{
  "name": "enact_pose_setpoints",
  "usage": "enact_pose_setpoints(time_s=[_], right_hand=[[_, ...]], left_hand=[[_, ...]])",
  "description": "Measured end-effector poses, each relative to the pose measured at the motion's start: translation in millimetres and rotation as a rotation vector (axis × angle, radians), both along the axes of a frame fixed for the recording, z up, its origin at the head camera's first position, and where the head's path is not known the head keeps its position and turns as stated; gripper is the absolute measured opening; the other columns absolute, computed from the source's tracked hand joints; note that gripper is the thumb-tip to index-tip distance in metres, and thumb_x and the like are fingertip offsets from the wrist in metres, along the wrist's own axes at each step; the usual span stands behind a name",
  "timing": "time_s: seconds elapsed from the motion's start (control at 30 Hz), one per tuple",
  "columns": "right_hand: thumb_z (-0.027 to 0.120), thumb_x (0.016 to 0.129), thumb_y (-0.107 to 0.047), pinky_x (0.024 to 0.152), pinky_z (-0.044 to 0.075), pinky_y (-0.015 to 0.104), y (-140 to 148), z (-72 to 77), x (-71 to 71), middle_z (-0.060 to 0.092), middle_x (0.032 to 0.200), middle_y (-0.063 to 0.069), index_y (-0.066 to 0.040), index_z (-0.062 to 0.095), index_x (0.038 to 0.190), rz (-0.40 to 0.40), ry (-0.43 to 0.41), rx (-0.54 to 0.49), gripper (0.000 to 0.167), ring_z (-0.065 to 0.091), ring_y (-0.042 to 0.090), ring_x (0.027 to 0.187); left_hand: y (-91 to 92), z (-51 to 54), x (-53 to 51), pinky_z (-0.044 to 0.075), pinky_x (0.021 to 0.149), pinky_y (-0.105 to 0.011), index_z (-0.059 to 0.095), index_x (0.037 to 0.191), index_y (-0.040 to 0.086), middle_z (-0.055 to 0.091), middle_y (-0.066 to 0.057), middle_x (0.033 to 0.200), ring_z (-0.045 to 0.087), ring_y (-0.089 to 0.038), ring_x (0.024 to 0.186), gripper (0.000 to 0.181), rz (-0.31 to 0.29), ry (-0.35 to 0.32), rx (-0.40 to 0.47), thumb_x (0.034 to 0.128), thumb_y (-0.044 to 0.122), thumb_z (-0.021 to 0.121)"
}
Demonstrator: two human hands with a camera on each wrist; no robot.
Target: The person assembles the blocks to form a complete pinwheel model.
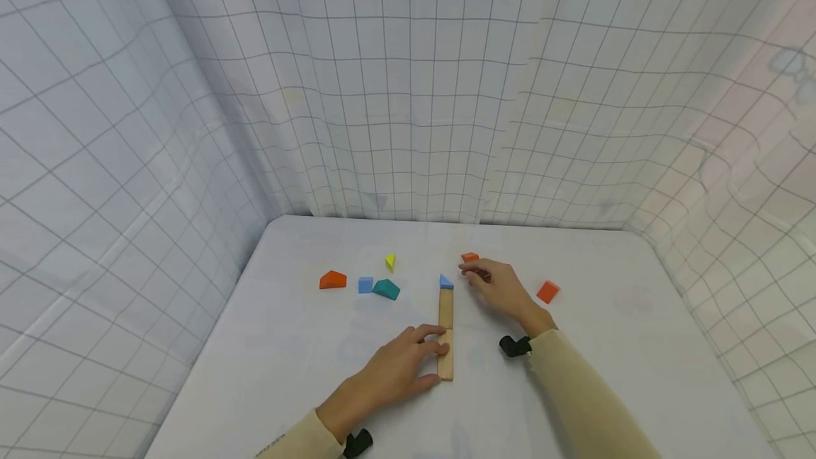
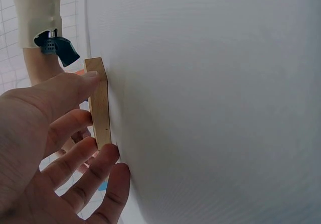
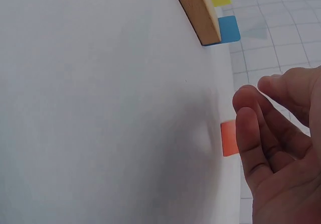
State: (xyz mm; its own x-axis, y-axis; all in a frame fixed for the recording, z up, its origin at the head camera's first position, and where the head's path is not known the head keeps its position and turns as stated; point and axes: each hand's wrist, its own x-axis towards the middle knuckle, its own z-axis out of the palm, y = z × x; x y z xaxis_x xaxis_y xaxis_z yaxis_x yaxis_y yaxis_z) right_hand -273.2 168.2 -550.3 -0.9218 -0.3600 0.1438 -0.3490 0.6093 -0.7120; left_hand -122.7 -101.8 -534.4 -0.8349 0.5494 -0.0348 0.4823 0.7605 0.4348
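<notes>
Two plain wooden blocks lie end to end on the white table, a near one [image 1: 446, 368] and a far one [image 1: 446, 307]. A blue triangular block [image 1: 446, 282] sits at the far end of this row. My left hand [image 1: 398, 368] holds the near wooden block from its left side, the thumb at one end and the fingers bent along it; the left wrist view shows this wooden block [image 2: 102, 111] closely. My right hand [image 1: 500, 292] hovers to the right of the blue triangle, fingers loosely bent around nothing. Just beyond its fingertips lies an orange block [image 1: 469, 257], partly hidden.
Left of the row are an orange block [image 1: 333, 280] with slanted sides, a blue cube [image 1: 365, 285], a teal block [image 1: 386, 290] and a yellow triangular block [image 1: 391, 262]. Another orange block [image 1: 548, 292] lies right of my right hand. Grid-patterned cloth [image 1: 408, 91] encloses the table's back and sides.
</notes>
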Motion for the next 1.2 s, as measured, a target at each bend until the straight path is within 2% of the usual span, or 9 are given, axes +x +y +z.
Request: enact_pose_setpoints(time_s=[0.27,0.37,0.47,0.63,0.73,1.0,1.2], right_hand=[[0.07,0.118,-0.018,0.11,0.067,0.058,27,3.9,8.0,0.085,0.137,0.011,-0.011,0.084,0.137,-0.055,0.02,0.048,0.025,0.081,0.034,0.121],[0.071,0.118,-0.017,0.109,0.068,0.057,37,5.3,10.8,0.085,0.136,0.011,-0.011,0.084,0.138,-0.063,0.045,0.073,0.025,0.08,0.033,0.121],[0.072,0.117,-0.015,0.104,0.069,0.052,47,7.4,14.2,0.085,0.135,0.011,-0.009,0.084,0.138,-0.061,0.069,0.077,0.025,0.079,0.03,0.117],[0.074,0.115,-0.01,0.092,0.066,0.034,64,7.4,17.7,0.085,0.129,0.011,-0.008,0.085,0.136,-0.071,0.113,0.088,0.024,0.075,0.022,0.104],[0.075,0.114,-0.01,0.087,0.062,0.032,75,6.8,18.9,0.083,0.131,0.013,-0.009,0.086,0.135,-0.089,0.129,0.112,0.024,0.072,0.021,0.099],[0.077,0.112,-0.012,0.086,0.052,0.039,105,7.5,22.8,0.075,0.144,0.024,-0.009,0.086,0.135,-0.17,0.127,0.14,0.025,0.063,0.03,0.104],[0.081,0.108,-0.008,0.104,0.054,0.063,122,6.1,24.3,0.073,0.143,0.028,-0.006,0.086,0.133,-0.208,0.166,0.159,0.025,0.06,0.048,0.127]], left_hand=[[-0.3,0.3,-0.4,0.065,0.117,-0.044,0.081,0.148,0.028,0.062,0.004,0.172,0.067,-0.023,0.148,0.048,-0.002,0.006,0.008,0.1022,0.034,0.094],[-0.5,0.4,-0.3,0.064,0.118,-0.044,0.081,0.148,0.028,0.062,0.004,0.172,0.067,-0.023,0.148,0.048,0.0,-0.002,0.013,0.1021,0.034,0.094],[-0.7,0.2,-0.1,0.064,0.118,-0.044,0.081,0.148,0.028,0.062,0.004,0.172,0.067,-0.023,0.148,0.048,0.003,-0.009,0.014,0.1021,0.034,0.094],[-1.2,0.4,0.8,0.065,0.116,-0.041,0.081,0.148,0.028,0.062,0.005,0.171,0.067,-0.021,0.145,0.048,0.004,-0.007,0.023,0.102,0.034,0.094],[-1.4,0.3,1.1,0.065,0.114,-0.04,0.081,0.147,0.028,0.062,0.005,0.171,0.067,-0.021,0.143,0.048,0.002,-0.001,0.031,0.1017,0.034,0.095],[-1.2,-3.3,0.9,0.065,0.115,-0.041,0.081,0.148,0.027,0.062,0.006,0.171,0.067,-0.021,0.146,0.048,0.005,-0.005,0.029,0.102,0.034,0.094],[-1.8,-0.7,0.6,0.065,0.117,-0.042,0.081,0.148,0.028,0.062,0.006,0.171,0.066,-0.021,0.146,0.049,0.006,-0.015,0.033,0.1015,0.034,0.095]])
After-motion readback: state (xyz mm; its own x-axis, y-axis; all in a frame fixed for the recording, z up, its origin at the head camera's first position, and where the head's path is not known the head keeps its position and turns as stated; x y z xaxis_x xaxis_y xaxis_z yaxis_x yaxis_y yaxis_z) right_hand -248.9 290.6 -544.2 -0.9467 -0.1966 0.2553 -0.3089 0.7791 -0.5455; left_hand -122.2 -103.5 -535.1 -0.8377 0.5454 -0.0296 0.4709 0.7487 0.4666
